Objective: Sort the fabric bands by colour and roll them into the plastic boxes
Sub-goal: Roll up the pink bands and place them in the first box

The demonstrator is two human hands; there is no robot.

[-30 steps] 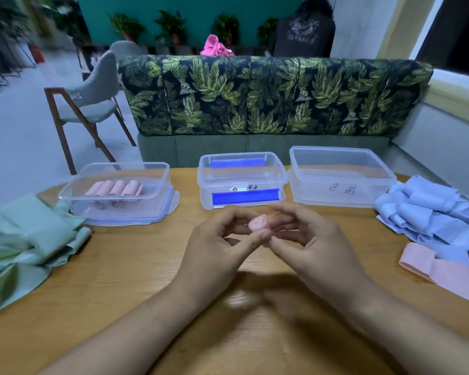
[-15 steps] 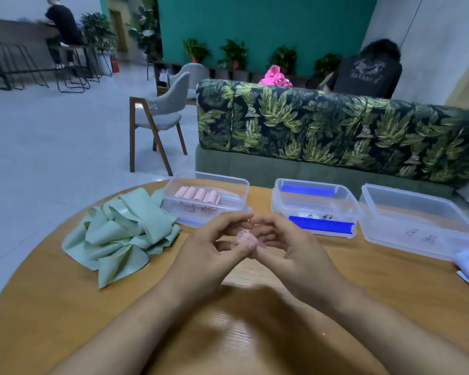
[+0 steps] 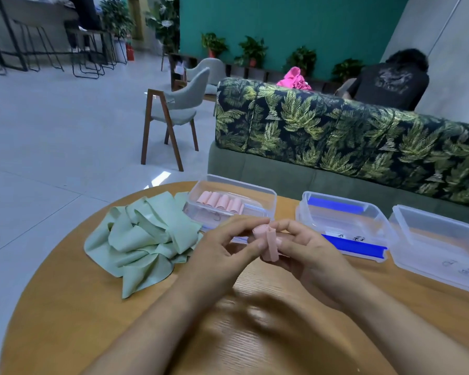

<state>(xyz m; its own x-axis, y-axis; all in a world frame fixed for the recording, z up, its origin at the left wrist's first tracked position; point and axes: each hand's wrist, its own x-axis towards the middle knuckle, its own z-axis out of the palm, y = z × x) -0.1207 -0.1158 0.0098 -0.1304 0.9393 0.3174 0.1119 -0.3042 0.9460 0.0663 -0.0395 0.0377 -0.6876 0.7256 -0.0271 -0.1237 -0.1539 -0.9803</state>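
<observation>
Table: a round wooden table [image 3: 228, 336] fills the near view, with both forearms reaching across it.
Hands: the left hand [image 3: 222, 255] and right hand [image 3: 312, 253] meet over the middle, fingers curled, both pinching the rolled pink band [image 3: 267, 243].
Band: it stands nearly upright between the fingertips of the two hands.
Left: the green bands [image 3: 144, 239] lie in a loose heap just beside the left hand.
Beyond: the left box [image 3: 266, 192] holds a row of pink rolls [image 3: 220, 203]; the middle box [image 3: 344, 220] and the right box [image 3: 439, 239] continue the row rightward.
Far: a leaf-print sofa [image 3: 336, 131] and a grey chair [image 3: 179, 109].
</observation>
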